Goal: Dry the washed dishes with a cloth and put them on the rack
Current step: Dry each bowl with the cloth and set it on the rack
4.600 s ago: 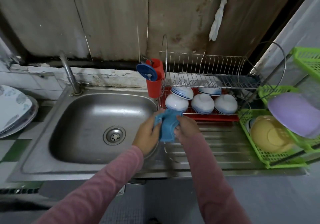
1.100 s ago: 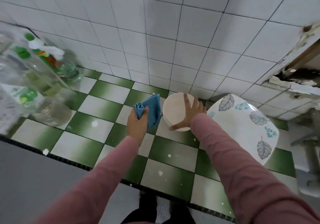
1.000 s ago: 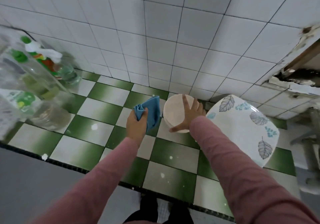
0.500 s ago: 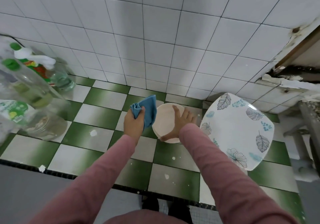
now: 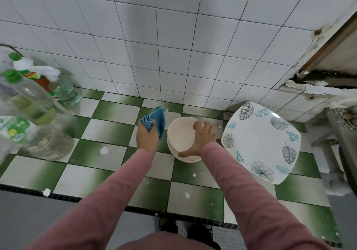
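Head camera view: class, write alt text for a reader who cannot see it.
A person's right hand grips a pale round dish by its rim on a green-and-white checked counter, while the left hand holds a bunched blue cloth just left of it. A leaf-patterned square plate sits to the right; clear bottles stand at far left.
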{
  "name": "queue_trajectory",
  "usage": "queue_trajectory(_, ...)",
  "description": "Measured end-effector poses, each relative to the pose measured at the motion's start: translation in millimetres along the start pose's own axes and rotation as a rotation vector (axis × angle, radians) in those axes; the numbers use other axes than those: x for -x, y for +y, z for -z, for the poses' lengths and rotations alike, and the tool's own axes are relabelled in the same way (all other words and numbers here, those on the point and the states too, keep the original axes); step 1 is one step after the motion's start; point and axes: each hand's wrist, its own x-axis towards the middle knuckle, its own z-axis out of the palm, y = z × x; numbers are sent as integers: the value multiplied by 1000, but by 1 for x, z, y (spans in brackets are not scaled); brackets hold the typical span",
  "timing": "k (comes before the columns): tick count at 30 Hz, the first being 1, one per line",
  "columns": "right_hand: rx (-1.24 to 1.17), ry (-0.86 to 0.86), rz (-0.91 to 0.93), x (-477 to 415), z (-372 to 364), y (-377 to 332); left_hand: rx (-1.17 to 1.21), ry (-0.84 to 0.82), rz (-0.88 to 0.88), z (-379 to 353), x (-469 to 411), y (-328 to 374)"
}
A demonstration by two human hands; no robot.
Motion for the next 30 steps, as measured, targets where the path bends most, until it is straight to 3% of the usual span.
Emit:
queue_trajectory(13,-96,157,95,15,25,-7,-134,-114,-1,-24,6,-6)
queue_trajectory(23,35,207,126,28,33,-11,-150,-94,-35,-19,6,-4)
queue_trajectory(26,-127,222,120,31,37,-7,-178,-105,-75,-16,6,-5)
queue_trajectory(30,-574,251,10,32,45,2,-187,-129,-110,-12,6,-7)
